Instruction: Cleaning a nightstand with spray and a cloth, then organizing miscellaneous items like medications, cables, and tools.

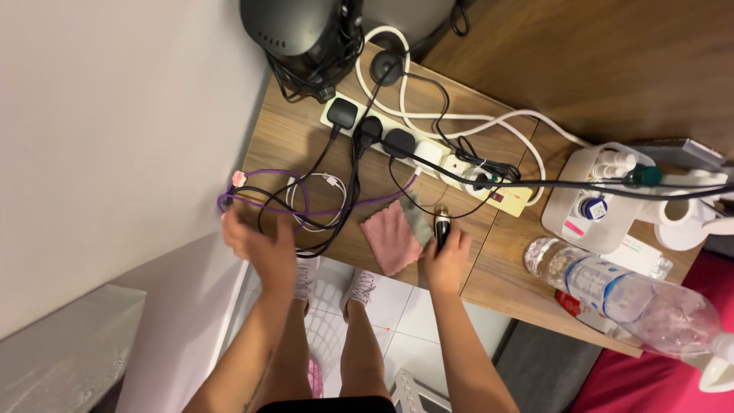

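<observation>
On the wooden desk (505, 260), right hand (446, 260) grips a dark device (442, 226) — left hand (260, 248) blurred, grip unclear.

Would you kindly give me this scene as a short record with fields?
Surface: wooden table against a wall
Left hand: at the table edge, on tangled black and purple cables
Right hand: fingers around a small black device
Between hands: pink cloth, lying flat
Behind: white power strip, several plugs in
Right side: clear plastic bottle lying down, white organiser
</observation>
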